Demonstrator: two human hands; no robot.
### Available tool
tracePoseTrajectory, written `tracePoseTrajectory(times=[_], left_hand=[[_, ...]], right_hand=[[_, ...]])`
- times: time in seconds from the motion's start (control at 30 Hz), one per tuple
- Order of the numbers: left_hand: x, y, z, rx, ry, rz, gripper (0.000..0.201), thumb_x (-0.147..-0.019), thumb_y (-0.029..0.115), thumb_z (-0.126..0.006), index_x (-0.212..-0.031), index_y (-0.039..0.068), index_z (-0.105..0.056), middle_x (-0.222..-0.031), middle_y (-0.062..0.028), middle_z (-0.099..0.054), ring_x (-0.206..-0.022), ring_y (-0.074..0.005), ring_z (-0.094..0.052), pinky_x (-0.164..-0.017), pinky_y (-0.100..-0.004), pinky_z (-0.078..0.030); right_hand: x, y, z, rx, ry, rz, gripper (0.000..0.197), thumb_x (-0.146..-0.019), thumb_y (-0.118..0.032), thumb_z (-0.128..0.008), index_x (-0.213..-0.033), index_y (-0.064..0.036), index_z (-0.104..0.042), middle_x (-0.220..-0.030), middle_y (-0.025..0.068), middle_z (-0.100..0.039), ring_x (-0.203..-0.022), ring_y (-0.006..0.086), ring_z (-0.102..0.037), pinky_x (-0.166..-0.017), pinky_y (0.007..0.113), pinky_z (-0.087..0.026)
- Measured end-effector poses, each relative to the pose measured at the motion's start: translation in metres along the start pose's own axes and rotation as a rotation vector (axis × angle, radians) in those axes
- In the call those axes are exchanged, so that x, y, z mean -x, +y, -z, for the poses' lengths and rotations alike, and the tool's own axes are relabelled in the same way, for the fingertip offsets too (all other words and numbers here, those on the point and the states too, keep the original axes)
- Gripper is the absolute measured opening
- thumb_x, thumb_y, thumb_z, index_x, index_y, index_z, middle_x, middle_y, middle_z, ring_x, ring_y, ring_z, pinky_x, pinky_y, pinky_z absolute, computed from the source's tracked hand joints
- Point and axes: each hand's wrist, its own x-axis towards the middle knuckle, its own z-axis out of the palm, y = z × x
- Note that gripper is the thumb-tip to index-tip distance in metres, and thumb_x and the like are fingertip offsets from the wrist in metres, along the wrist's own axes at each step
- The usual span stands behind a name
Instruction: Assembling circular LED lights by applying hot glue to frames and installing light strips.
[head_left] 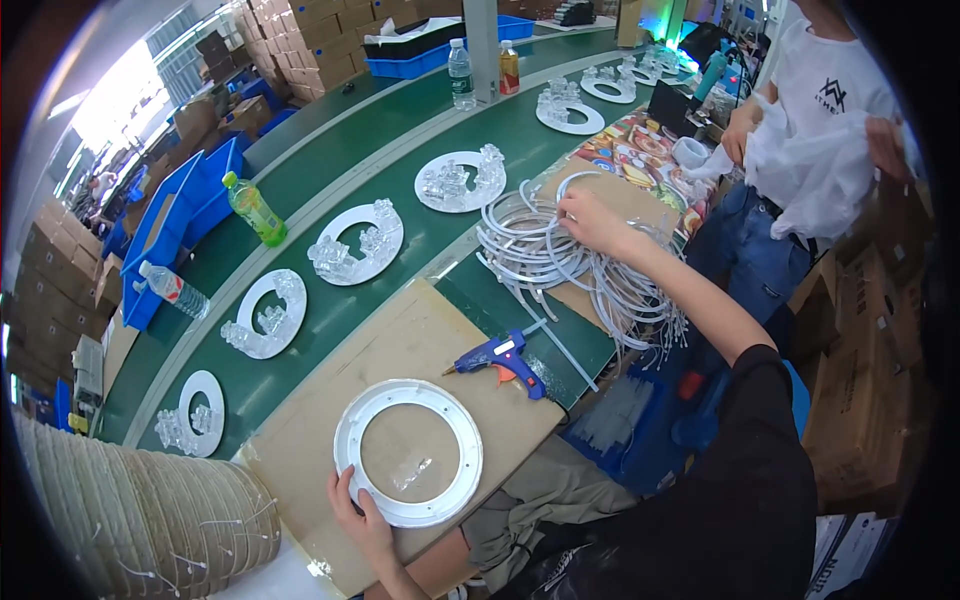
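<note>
A white round ring frame [463,445] with a raised rim lies on the brown work board. My left hand [362,515] grips its lower left rim, fingers curled over the edge. Further off to the right, my right hand [592,218] is closed at the top of a heap of curved white tubes [520,250], pinching one of them. Between the ring and the heap lies a blue glue gun [505,362] with an orange trigger, its nozzle pointing left and a pale stick at its back. Neither hand touches it.
Beyond the board, a green conveyor [385,300] carries several white rings with clear plastic-looking pieces. A green-capped bottle [255,208] and blue bins [165,240] stand past it. A large ribbed roll [150,500] is at lower left. Another person [820,110] handles white plastic at right.
</note>
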Motion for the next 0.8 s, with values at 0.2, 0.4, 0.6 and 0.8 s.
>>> tracePoseTrajectory(times=[0.2,0.4,0.6,0.8], left_hand=[[0.004,-0.007,0.003,-0.035,0.014,0.003,0.036,-0.086,0.004,-0.05,-0.12,0.0,-0.061,-0.131,-0.0232,-0.052,-0.127,-0.0377,-0.046,-0.107,-0.0435,-0.032],[0.0,-0.002,0.001,-0.027,-0.001,-0.007,0.036,-0.087,0.004,-0.049,-0.12,0.0,-0.06,-0.133,-0.0238,-0.051,-0.128,-0.0372,-0.046,-0.108,-0.0427,-0.032],[0.0,-0.006,0.001,-0.042,-0.003,-0.021,0.036,-0.087,0.005,-0.049,-0.121,0.0,-0.06,-0.134,-0.0231,-0.051,-0.129,-0.0371,-0.045,-0.108,-0.0427,-0.032],[0.002,-0.009,0.003,-0.038,0.008,-0.049,0.035,-0.087,0.005,-0.05,-0.12,-0.001,-0.06,-0.131,-0.0217,-0.054,-0.125,-0.0364,-0.049,-0.107,-0.0425,-0.033]], right_hand=[[0.001,-0.021,0.042,-0.063,0.112,-0.001,0.012,-0.091,-0.012,-0.058,-0.095,-0.0012,-0.059,-0.082,0.0119,-0.06,-0.076,0.0249,-0.059,-0.072,0.034,-0.048],[0.004,0.022,0.054,-0.712,0.443,-0.296,0.016,-0.1,-0.017,-0.05,-0.098,-0.0025,-0.055,-0.074,0.0012,-0.056,-0.069,0.0091,-0.054,-0.064,0.025,-0.045],[-0.01,0.042,0.086,-0.74,0.606,-0.283,0.019,-0.102,-0.02,-0.048,-0.099,-0.0027,-0.054,-0.076,0.0029,-0.06,-0.061,0.0072,-0.054,-0.052,0.021,-0.043],[-0.024,0.033,0.104,-0.756,0.384,-0.4,0.022,-0.102,-0.023,-0.047,-0.104,-0.0009,-0.052,-0.079,0.0061,-0.064,-0.063,0.011,-0.063,-0.046,0.023,-0.046]])
